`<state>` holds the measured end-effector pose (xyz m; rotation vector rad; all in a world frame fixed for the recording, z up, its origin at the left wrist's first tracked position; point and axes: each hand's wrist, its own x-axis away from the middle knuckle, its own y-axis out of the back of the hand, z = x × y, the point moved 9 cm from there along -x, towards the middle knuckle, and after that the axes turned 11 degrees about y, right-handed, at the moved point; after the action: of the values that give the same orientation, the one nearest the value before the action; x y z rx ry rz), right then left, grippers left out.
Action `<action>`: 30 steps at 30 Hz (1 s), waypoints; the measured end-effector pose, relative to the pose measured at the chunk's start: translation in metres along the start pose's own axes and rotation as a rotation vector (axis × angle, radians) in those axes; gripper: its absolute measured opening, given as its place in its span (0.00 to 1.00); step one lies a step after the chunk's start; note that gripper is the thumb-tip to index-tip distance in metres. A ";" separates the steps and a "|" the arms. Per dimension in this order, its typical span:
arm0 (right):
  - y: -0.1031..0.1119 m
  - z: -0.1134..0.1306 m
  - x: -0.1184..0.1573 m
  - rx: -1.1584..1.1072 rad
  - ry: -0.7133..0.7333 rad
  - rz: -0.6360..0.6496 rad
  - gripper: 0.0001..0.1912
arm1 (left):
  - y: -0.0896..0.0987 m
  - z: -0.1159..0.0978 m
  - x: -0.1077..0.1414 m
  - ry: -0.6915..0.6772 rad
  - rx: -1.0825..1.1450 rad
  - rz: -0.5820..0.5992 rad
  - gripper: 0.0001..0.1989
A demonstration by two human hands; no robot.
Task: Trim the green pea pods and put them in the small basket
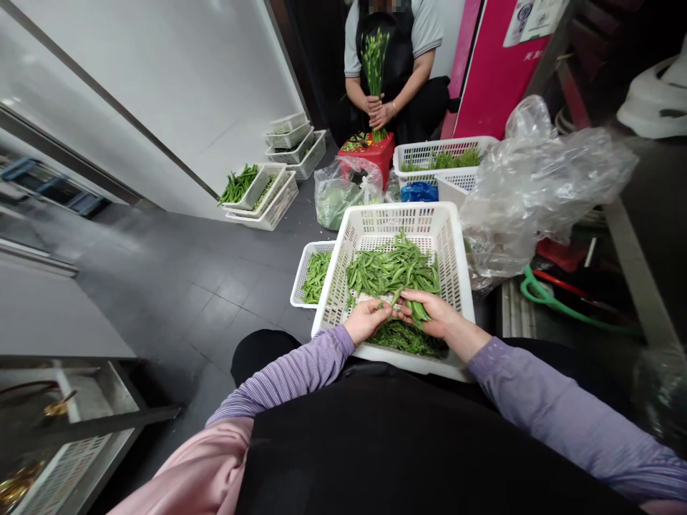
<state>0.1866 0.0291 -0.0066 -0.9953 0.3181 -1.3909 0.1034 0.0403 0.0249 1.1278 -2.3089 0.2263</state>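
A large white plastic basket (459,265) rests at my lap with a heap of green snow peas (394,265) in its far part. Nearer to me in the same basket lies a darker pile of thin green trimmings (405,340). Over the basket, my right hand (432,311) is closed around several snow peas (418,312). My left hand (368,318) meets it, thumb and fingers pinched at the end of a pea pod (396,295). A smaller white basket (295,297) with more pods (318,275) stands just left of the large one.
Across from me a person (394,79) grips a bunch of green stalks over a red stool (383,154). Stacked white baskets (279,207) of vegetables line the left wall. Plastic bags (542,179) bulge at the right, beside a white basket (418,154) of greens.
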 end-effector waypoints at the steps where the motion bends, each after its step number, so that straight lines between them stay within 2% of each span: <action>1: 0.000 -0.001 0.000 -0.007 -0.006 -0.002 0.03 | 0.002 -0.008 0.003 -0.089 -0.110 -0.056 0.13; 4: 0.001 -0.003 0.000 0.014 0.002 -0.006 0.05 | 0.004 -0.025 0.012 -0.297 -0.535 -0.212 0.10; 6: 0.003 -0.001 -0.001 0.102 0.041 -0.016 0.06 | 0.003 -0.029 0.016 -0.360 -0.821 -0.294 0.08; 8: 0.005 0.003 -0.001 0.209 0.110 -0.031 0.08 | -0.001 -0.030 0.018 -0.396 -1.034 -0.320 0.07; 11: 0.008 0.009 -0.001 0.311 0.190 -0.066 0.10 | -0.009 -0.031 0.021 -0.427 -1.187 -0.297 0.07; 14: 0.009 0.006 0.001 0.354 0.150 -0.068 0.11 | -0.018 -0.032 0.023 -0.437 -1.211 -0.252 0.07; 16: 0.005 0.000 0.003 0.368 0.072 -0.015 0.11 | -0.024 -0.032 0.024 -0.461 -1.175 -0.177 0.07; 18: -0.002 -0.005 0.007 0.363 -0.003 0.059 0.10 | -0.018 -0.032 0.023 -0.462 -1.080 -0.153 0.07; 20: -0.008 -0.007 0.010 0.322 -0.048 0.123 0.10 | 0.009 -0.033 0.016 -0.385 -0.942 -0.276 0.09; 23: -0.012 -0.007 0.014 0.257 -0.087 0.164 0.09 | 0.065 -0.028 0.008 -0.207 -0.765 -0.512 0.12; 25: -0.011 -0.008 0.015 0.242 -0.115 0.177 0.09 | 0.080 -0.027 0.007 -0.166 -0.742 -0.539 0.11; 27: -0.012 -0.012 0.016 0.237 -0.149 0.203 0.08 | 0.076 -0.033 0.012 -0.194 -0.798 -0.498 0.14; 30: -0.013 -0.015 0.016 0.229 -0.173 0.223 0.07 | 0.047 -0.042 0.021 -0.274 -0.923 -0.355 0.27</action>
<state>0.1705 0.0099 0.0000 -0.8558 0.1327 -1.1039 0.0740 0.0720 0.0759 1.0486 -1.9660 -1.0694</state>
